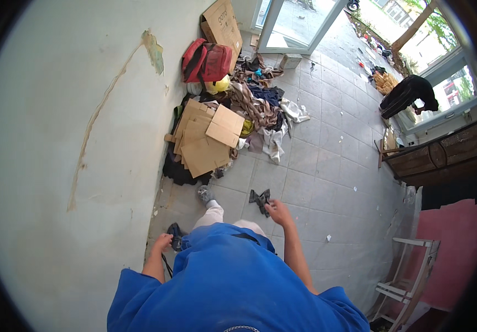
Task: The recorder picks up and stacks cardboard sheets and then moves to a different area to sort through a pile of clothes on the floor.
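Observation:
My right hand (278, 212) is out to the right over the tiles, its fingers closed on the edge of a crumpled dark grey cloth (260, 199). Low on the left, close to the wall, my left hand (163, 242) has its fingers curled against a dark, soft-looking item (176, 236). A thin black cord (167, 265) hangs beside that hand; its kind and what it joins are unclear. Ahead lies a heap of mixed clothes (255, 105) with flattened cardboard (208, 155) on its near side. One foot (206, 193) in grey footwear stands just short of the heap.
Against the left wall (83, 138) are a red bag (208, 61) and a cardboard box (222, 27). A glass door (299, 27) stands open at the back. At far right another person in black (410, 97) bends near a wooden panel (437, 155). A white rack (407, 282) stands lower right.

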The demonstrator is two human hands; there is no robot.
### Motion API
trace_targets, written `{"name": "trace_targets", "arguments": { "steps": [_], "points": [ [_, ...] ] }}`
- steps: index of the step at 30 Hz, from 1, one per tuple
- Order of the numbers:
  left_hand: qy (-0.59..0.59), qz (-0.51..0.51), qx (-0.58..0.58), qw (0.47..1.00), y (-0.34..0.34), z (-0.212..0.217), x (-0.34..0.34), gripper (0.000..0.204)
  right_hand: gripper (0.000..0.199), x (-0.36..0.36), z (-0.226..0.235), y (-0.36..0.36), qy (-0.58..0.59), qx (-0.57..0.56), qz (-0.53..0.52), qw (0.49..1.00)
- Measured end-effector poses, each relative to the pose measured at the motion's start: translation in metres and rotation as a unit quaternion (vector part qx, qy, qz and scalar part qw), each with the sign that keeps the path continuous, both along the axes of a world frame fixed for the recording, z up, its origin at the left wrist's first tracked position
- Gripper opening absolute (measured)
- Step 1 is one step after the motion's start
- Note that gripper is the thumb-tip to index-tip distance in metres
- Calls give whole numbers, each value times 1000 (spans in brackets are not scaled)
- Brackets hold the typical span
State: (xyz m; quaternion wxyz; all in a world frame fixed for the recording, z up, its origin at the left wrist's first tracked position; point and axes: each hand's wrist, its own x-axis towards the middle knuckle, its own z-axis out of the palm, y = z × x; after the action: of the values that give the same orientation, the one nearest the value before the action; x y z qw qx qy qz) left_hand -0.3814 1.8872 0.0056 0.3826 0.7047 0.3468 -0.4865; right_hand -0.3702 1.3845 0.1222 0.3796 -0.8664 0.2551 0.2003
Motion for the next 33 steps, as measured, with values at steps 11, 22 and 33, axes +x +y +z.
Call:
{"name": "trace_targets", "arguments": {
  "steps": [11, 22, 33],
  "points": [
    [-321, -52, -40, 945, -125, 14, 302, 34, 39, 88, -41, -60, 35, -28, -65, 997],
    [-160, -74, -97, 980, -257, -65, 377, 46, 34, 311, -215, -99, 139, 53, 57, 987],
    [-109, 375, 3, 921, -378, -369, 513, 105, 32, 423, -434, -74, 129, 76, 83, 985]
  ]
}}
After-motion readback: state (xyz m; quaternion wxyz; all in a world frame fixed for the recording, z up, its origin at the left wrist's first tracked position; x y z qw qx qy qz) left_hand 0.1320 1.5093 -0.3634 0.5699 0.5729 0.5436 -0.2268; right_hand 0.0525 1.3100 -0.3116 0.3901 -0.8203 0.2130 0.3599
